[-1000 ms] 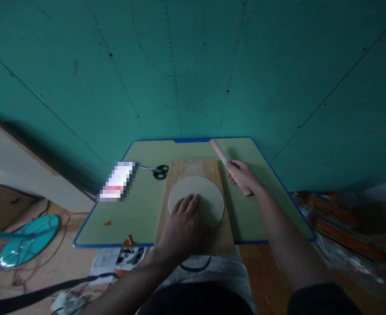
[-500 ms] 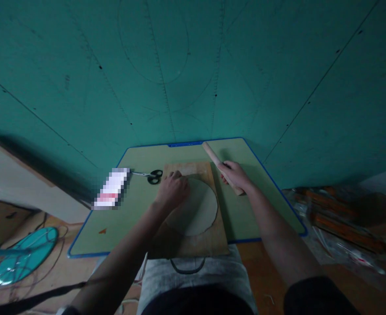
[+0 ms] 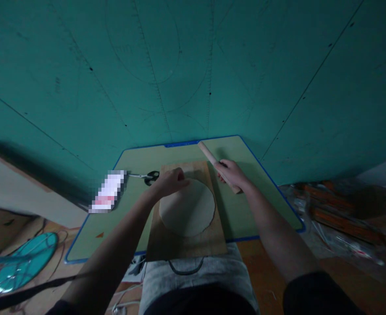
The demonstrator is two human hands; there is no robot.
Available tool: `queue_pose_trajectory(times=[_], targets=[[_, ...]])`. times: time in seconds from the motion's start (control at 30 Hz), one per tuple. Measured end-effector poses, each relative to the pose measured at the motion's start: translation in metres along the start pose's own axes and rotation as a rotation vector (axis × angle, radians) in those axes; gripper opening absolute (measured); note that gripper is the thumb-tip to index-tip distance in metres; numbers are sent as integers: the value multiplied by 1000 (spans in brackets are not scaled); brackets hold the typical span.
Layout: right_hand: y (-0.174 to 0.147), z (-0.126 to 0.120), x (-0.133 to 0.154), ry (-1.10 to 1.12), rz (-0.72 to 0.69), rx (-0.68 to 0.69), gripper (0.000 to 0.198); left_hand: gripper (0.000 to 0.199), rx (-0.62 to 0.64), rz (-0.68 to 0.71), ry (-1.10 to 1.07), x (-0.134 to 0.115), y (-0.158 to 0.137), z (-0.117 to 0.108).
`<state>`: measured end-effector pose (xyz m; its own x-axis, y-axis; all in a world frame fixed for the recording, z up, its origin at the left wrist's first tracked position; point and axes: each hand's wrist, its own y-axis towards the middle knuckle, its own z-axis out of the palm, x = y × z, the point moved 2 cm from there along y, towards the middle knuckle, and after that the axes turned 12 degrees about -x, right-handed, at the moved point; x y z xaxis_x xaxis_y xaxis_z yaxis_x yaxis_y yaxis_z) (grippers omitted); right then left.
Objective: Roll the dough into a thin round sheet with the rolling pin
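Pale disc [image 3: 187,212] partly beneath left fingers [image 3: 179,172]

The top [image 3: 202,302] is dark, with a short, wide right sleeve [image 3: 314,293]. The legwear [image 3: 230,275] is mottled pale grey. The left hand [image 3: 171,181] and right hand [image 3: 233,173] are bare.

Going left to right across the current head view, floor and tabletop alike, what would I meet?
Teal disc → pixelated white item → scissors → pale round sheet → right hand gripping the rolling pin → plastic-wrapped pile.
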<state>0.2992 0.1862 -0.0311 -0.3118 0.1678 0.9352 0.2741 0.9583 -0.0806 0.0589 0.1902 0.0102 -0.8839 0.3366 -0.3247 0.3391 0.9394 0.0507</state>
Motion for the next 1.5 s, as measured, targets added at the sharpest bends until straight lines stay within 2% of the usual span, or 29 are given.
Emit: queue_pose_trajectory(times=[0.13,0.27,0.37,0.5,0.63,0.77,0.93,1.17,1.23,1.3,1.37,1.43,1.5], targets=[[-1,0,1,-3,-4,0,20,30,97,51,-114,2,3,-1],[0,0,0,4,-3,-2,21,27,94,36,-208,4,10,-3],[0,0,-1,10,-5,-6,20,27,53,-46,-295,11,15,-8],[0,0,-1,25,-6,-12,21,34,-5,-245,-424,35,9,-14],[-1,0,-2,42,2,-18,22,45,-4,-454,-615,60,-17,-16],[0,1,-1,45,10,-9,22,54,22,-633,-824,66,-51,-17],[-1,-1,1,28,14,-5,21,41,62,-780,-1025,55,-86,-12],[0,-1,-1,21,5,-13,20,26,0,-933,-1256,28,-132,9],[1,-1,-2,21,6,-13,20,28,69,-1004,-1401,21,-145,16],[1,-1,-2,21,6,-11,19,35,223,-1019,-1512,17,-156,19],[1,-1,-2,20,4,-9,19,42,350,-967,-1507,20,-164,16],[1,-1,-3,21,5,-7,18,41,363,-921,-1442,28,-168,7],[1,-1,-3,24,7,-7,17,36,320,-886,-1342,39,-168,-5]])
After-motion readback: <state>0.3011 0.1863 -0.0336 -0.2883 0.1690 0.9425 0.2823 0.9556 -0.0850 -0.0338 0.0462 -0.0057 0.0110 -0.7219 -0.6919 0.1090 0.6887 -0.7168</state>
